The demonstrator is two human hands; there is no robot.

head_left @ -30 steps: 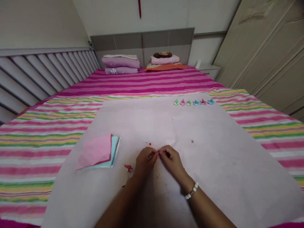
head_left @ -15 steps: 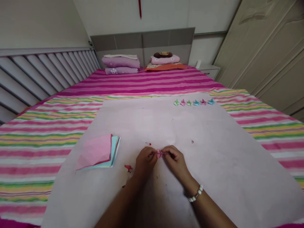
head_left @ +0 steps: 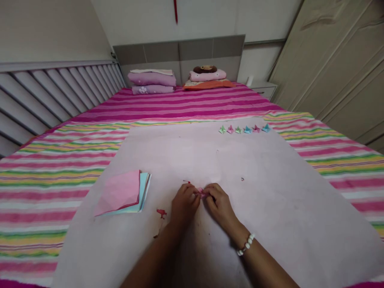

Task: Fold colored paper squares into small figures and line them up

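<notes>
Between my fingertips is a small folded piece of pink paper (head_left: 201, 192), mostly covered by the fingers. My left hand (head_left: 184, 203) pinches its left side. On its right side my right hand (head_left: 218, 203) pinches it too, with a white beaded bracelet on that wrist. Just beyond the left hand lies a tiny red scrap (head_left: 186, 182). A stack of pink and light blue paper squares (head_left: 123, 192) rests to the left of my hands.
Several small folded paper boats (head_left: 238, 130) in green, pink and blue form a row at the far right of the white sheet (head_left: 270, 208). Red marks (head_left: 161, 213) show left of my left forearm. Folded bedding (head_left: 153, 82) sits by the headboard (head_left: 159, 52).
My fingers have shifted slightly around the pink paper, and its shape between them looks flatter. Both hands remain at the same place on the sheet.
</notes>
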